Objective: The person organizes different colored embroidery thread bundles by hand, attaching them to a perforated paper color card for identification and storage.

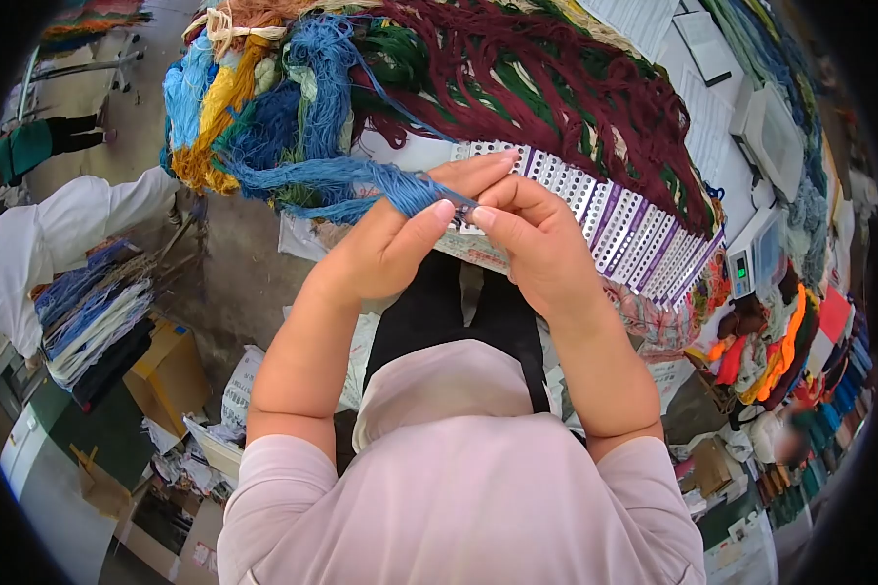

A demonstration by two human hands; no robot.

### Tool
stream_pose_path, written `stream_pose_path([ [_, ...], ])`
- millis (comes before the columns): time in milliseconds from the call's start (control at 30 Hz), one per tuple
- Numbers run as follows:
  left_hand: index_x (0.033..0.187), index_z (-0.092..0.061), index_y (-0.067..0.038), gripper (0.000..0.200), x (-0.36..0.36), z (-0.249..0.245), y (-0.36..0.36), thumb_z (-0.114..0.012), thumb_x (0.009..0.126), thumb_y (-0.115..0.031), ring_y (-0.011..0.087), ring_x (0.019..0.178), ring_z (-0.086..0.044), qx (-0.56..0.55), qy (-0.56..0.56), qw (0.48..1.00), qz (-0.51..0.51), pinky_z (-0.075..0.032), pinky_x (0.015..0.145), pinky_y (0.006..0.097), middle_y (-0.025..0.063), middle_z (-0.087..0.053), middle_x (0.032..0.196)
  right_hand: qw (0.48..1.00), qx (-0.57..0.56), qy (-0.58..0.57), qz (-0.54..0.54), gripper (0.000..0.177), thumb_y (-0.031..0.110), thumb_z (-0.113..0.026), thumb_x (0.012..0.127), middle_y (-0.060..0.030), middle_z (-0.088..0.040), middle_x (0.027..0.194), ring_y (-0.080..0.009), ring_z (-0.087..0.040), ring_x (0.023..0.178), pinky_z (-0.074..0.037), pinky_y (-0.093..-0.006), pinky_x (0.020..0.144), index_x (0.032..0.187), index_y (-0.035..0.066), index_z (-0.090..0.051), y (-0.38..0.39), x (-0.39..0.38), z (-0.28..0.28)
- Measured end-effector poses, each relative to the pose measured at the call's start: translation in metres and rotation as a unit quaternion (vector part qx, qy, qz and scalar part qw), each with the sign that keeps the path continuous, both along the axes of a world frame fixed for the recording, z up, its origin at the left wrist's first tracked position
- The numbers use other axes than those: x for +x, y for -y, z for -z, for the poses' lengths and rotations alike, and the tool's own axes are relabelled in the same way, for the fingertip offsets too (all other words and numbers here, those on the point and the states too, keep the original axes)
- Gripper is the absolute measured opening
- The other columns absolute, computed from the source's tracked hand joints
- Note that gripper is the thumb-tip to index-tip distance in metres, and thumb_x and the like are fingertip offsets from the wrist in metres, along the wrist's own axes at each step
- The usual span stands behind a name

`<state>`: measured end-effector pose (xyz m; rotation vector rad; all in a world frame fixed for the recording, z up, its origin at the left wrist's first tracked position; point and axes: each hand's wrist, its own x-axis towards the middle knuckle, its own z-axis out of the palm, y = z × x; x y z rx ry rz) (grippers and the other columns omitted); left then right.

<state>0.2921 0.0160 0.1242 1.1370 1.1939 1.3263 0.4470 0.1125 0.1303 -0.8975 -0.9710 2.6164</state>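
A skein of blue yarn [312, 185] runs from the pile at the table's left into my left hand [395, 239]. My left hand is closed round the strands, thumb pressed on top and fingers pointing right. Close beside it, my right hand [532, 239] pinches thumb against forefinger at the end of the blue strands. The small bit between those fingertips is partly hidden. Just beyond both hands lie white perforated cards [595, 210] with purple bands, in a row. Dark red yarn [556, 78] mixed with green covers the table behind them.
Yellow yarn [226, 112] and other blue hanks hang over the table's left edge. At right stand a digital scale [743, 263] and bright orange yarn [785, 346]. Another person in white [59, 244] is at left, near stacked yarn [98, 312] and a cardboard box [171, 375].
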Motion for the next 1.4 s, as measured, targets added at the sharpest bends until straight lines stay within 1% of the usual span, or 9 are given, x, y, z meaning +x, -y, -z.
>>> stream_pose_path([
  [167,0.126,-0.053,0.008,0.046,-0.015,0.028,0.013,-0.033,0.091,-0.013,0.0313,0.125,-0.049,0.012,0.082,0.997,-0.007,-0.033,0.107,0.0401,0.0209,-0.053,0.132,0.999,-0.004,0.013,0.035,0.008,0.010,-0.060,0.090,-0.0017,-0.059,0.081,-0.0098,-0.055,0.078,-0.044,-0.0224,0.073,0.090,0.002,-0.059,-0.004,0.003,0.016],
  [233,0.120,-0.056,0.011,0.047,-0.029,0.028,0.022,-0.037,0.089,-0.019,0.0340,0.117,-0.055,-0.092,0.409,0.907,0.027,-0.035,0.106,0.0428,0.0230,-0.056,0.127,0.995,0.102,-0.014,-0.011,0.009,0.010,-0.059,0.090,-0.0027,-0.060,0.079,-0.0114,-0.056,0.075,-0.045,-0.0240,0.072,0.090,0.001,-0.058,-0.015,0.014,0.007],
  [300,0.107,-0.057,0.006,0.033,-0.061,0.046,0.064,-0.043,0.089,-0.019,0.0087,0.055,-0.053,-0.096,0.606,0.786,-0.081,-0.043,0.048,0.0228,0.0050,-0.057,0.076,0.974,-0.148,-0.132,-0.110,0.011,0.011,-0.058,0.090,-0.0042,-0.058,0.070,-0.0140,-0.058,0.065,-0.048,-0.0287,0.065,0.091,0.000,-0.058,-0.055,0.076,0.024],
  [433,0.142,-0.031,0.001,0.052,-0.139,0.043,0.153,-0.038,0.091,-0.008,0.0044,0.047,-0.021,-0.092,0.500,0.783,-0.357,-0.018,0.040,0.0203,-0.0047,-0.025,0.064,0.976,-0.058,0.177,0.111,0.010,0.012,-0.057,0.091,0.0051,-0.038,0.058,-0.0053,-0.034,0.046,-0.029,-0.0224,0.042,0.083,0.009,-0.052,-0.125,0.208,0.022],
  [600,0.121,-0.053,0.003,0.036,-0.266,0.071,0.327,-0.037,0.091,-0.009,0.0062,0.045,-0.023,-0.095,0.368,0.702,-0.603,-0.020,0.039,0.0216,-0.0042,-0.028,0.061,0.904,-0.121,0.247,0.327,0.020,0.017,-0.047,0.098,0.0080,-0.027,0.058,-0.0039,-0.026,0.046,-0.020,-0.0183,0.038,0.079,0.012,-0.047,-0.200,0.414,0.017],
  [800,0.119,-0.053,0.001,0.032,-0.219,0.064,0.210,-0.048,0.092,-0.017,0.0034,0.046,-0.028,-0.114,0.303,0.812,-0.485,-0.021,0.039,0.0195,-0.0058,-0.031,0.061,0.756,0.237,0.398,0.462,0.030,0.014,-0.048,0.092,0.0033,-0.050,0.076,-0.0073,-0.045,0.060,-0.037,-0.0182,0.054,0.119,0.003,-0.057,-0.215,0.467,0.026],
  [1067,0.122,-0.060,-0.008,0.034,0.014,0.221,-0.030,-0.052,0.088,-0.012,0.0038,0.049,-0.037,-0.422,0.076,0.875,-0.224,-0.029,0.044,0.0226,-0.0074,-0.050,0.067,0.900,0.249,0.344,0.096,0.021,0.018,-0.066,0.085,-0.0003,-0.065,0.076,-0.0063,-0.053,0.062,-0.043,-0.0229,0.055,0.099,0.003,-0.071,-0.047,0.028,0.216],
  [1200,0.108,-0.065,-0.001,0.025,0.026,0.271,-0.049,-0.054,0.087,-0.011,0.0044,0.055,-0.047,-0.377,0.024,0.898,-0.224,-0.035,0.049,0.0213,-0.0024,-0.059,0.072,0.774,0.514,0.366,0.050,0.016,0.018,-0.070,0.079,-0.0073,-0.067,0.074,-0.0144,-0.062,0.064,-0.048,-0.0292,0.060,0.083,0.002,-0.071,-0.023,-0.015,0.278],
  [1400,0.098,-0.069,-0.004,0.018,0.014,0.275,-0.053,-0.058,0.086,-0.012,0.0040,0.050,-0.040,-0.413,0.141,0.883,-0.174,-0.029,0.046,0.0219,-0.0058,-0.053,0.065,0.791,0.430,0.430,0.068,0.010,0.016,-0.070,0.076,-0.0073,-0.065,0.079,-0.0267,-0.063,0.070,-0.049,-0.0364,0.064,0.074,0.007,-0.067,-0.017,-0.024,0.273],
])
